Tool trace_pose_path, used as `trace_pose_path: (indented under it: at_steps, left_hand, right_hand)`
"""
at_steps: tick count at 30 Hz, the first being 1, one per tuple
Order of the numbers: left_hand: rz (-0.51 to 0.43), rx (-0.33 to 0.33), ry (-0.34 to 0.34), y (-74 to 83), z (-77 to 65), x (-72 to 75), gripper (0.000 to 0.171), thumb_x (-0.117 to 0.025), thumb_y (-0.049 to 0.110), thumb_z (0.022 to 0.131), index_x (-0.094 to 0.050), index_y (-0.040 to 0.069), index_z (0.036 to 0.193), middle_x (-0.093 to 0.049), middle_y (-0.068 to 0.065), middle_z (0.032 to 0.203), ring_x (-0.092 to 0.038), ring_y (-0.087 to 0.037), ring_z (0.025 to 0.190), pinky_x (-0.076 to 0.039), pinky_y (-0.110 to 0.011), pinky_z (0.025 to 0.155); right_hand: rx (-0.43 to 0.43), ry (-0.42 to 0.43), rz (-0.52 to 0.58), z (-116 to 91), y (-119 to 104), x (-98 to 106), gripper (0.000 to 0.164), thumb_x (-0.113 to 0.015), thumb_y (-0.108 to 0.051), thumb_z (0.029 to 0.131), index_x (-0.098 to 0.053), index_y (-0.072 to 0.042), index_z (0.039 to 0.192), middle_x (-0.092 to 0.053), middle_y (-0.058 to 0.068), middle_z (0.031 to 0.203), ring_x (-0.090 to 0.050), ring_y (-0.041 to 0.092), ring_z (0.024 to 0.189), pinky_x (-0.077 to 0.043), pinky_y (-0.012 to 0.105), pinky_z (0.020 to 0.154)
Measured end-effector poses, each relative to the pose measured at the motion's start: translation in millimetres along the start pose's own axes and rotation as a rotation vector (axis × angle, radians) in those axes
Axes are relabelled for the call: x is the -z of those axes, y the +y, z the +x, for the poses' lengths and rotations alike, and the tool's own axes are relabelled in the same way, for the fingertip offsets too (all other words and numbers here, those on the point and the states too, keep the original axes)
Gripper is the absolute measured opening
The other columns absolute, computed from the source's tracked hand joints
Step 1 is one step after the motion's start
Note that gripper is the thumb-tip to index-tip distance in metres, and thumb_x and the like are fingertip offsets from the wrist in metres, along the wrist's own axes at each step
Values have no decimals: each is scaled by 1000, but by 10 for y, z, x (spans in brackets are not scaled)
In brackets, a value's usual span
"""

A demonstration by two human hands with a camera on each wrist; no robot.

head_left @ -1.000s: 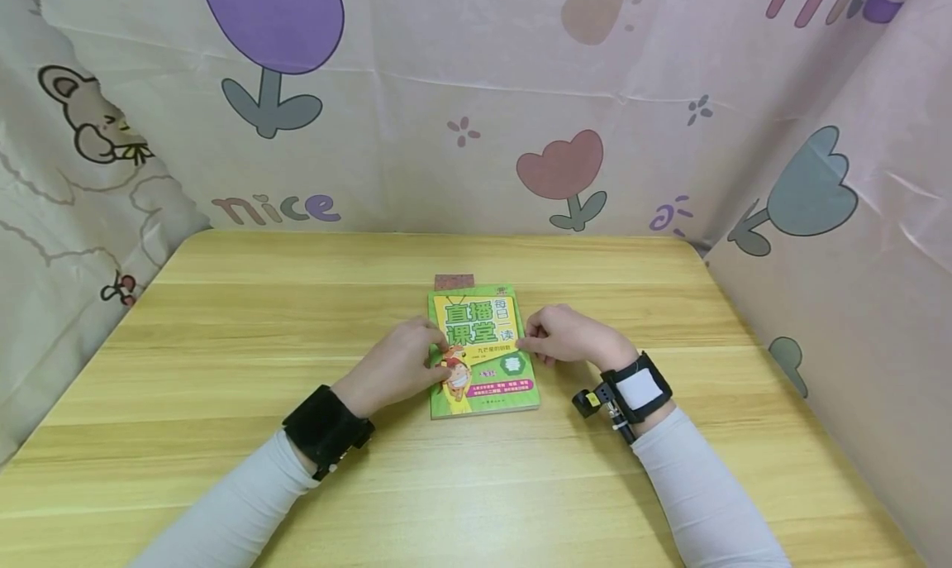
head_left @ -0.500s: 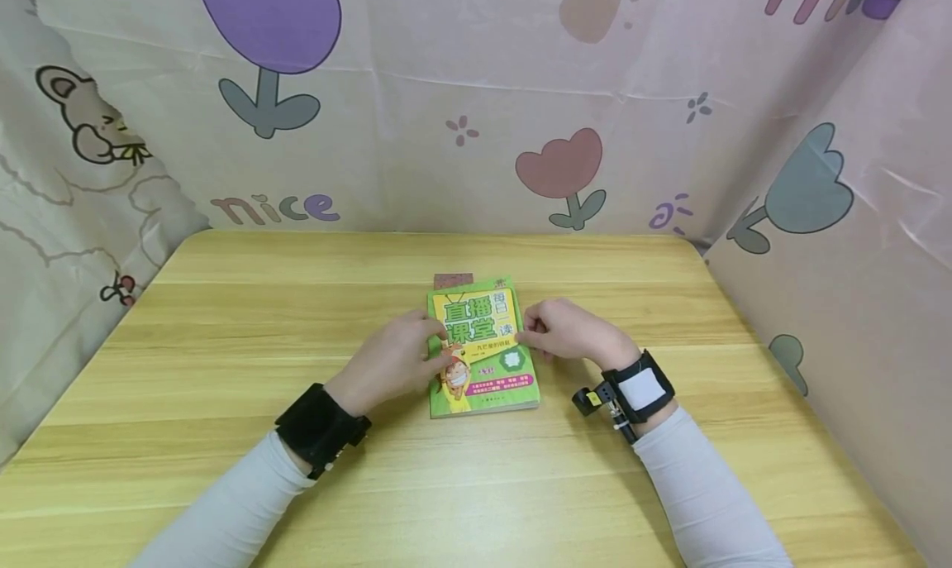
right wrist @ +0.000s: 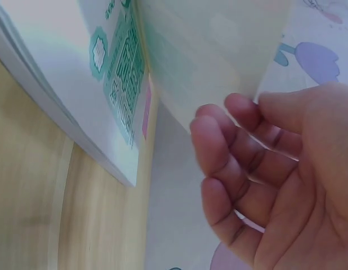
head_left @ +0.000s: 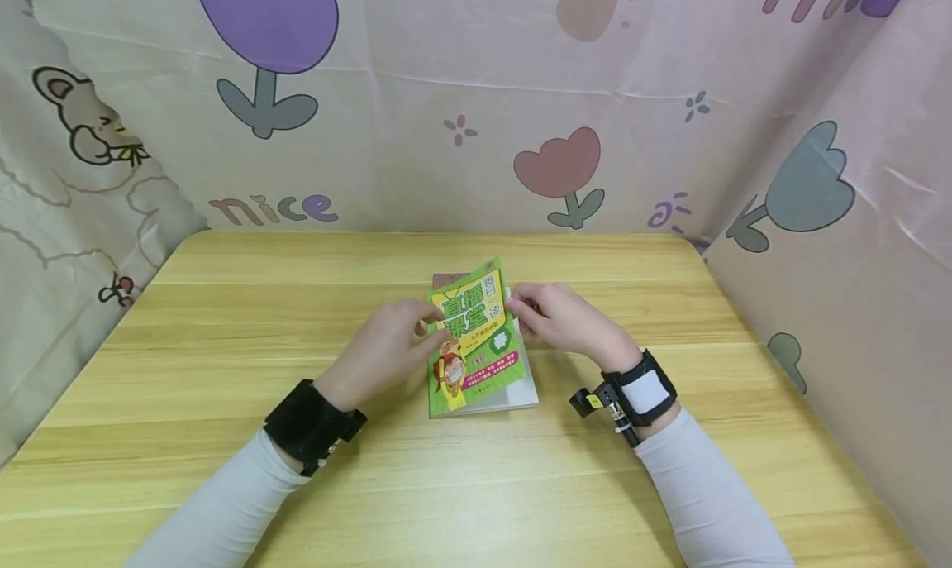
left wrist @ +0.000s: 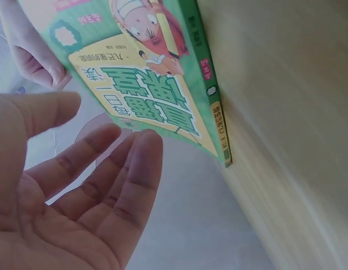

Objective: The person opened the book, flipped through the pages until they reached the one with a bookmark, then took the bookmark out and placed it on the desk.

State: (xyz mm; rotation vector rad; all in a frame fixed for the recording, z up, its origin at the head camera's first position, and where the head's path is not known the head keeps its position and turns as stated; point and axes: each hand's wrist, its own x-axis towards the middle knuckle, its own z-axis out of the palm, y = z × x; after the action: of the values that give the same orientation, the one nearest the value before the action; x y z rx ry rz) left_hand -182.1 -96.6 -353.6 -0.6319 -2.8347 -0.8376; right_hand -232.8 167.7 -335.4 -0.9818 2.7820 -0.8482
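Pinching the raised green-and-yellow cover (head_left: pixel 479 324) of a paperback (head_left: pixel 521 396) on the wooden counter (head_left: pixel 260 320), the right hand (head_left: pixel 568 322) faces the left hand (head_left: pixel 383 349), fingers (left wrist: pixel 141 174) parted, contact unclear; a far reddish-brown rectangle (head_left: pixel 448 279) is partly hidden.

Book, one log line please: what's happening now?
book: on table | cover: partly open | right hand: pinches cover | left hand: near book

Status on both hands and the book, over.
Right hand pinches the raised front cover. Left hand at the spine side, contact unclear. Book lying flat, partly open. Nothing seen blocking the cover.
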Motion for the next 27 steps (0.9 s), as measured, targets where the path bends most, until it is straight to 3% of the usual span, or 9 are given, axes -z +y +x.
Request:
trace_pose_path:
  at_steps: [7, 14, 18, 22, 27]
  left_hand:
    - [-52, -17, 17, 21, 15, 59, 21, -60, 26, 96, -71, 11, 106, -64, 3, 92, -56, -10, 78, -50, -24, 65]
    - [-146, -34, -9, 44, 12, 104, 26, -52, 27, 101, -68, 9, 111, -64, 4, 85, -56, -12, 71, -49, -26, 59]
    - [-213, -48, -22, 36, 19, 127, 29, -48, 27, 103, -66, 7, 113, -63, 4, 80, -55, -14, 67, -48, -29, 56]
    - [-258, -68, -22, -1, 34, 177, 34, -44, 32, 104, -65, 7, 114, -66, 0, 87, -60, -16, 74, -52, -28, 59]
    - [-342, -43, 13, -42, 40, 288, 39, -41, 36, 104, -64, 8, 117, -67, -5, 97, -65, -16, 78, -56, -28, 61]
  right_hand:
    - [71, 44, 43, 23, -55, -41, 18, -44, -18, 104, -60, -12, 97, -63, 2, 78, -63, 19, 67, -51, 24, 54]
    - [141, 66, 80, 54, -72, -124, 12, -48, -10, 101, -58, -12, 107, -65, -1, 86, -65, 17, 73, -52, 21, 56]
    - [174, 60, 94, 70, -85, -184, 17, -50, -9, 100, -56, -10, 115, -65, -4, 94, -65, 13, 78, -53, 19, 61]
    - [193, 37, 53, 79, -111, -239, 25, -52, -11, 99, -53, -13, 124, -65, -4, 100, -63, 8, 85, -52, 19, 68]
    - [211, -3, 27, 89, -142, -297, 35, -52, -13, 99, -47, -18, 134, -65, 1, 107, -60, 7, 93, -51, 21, 72]
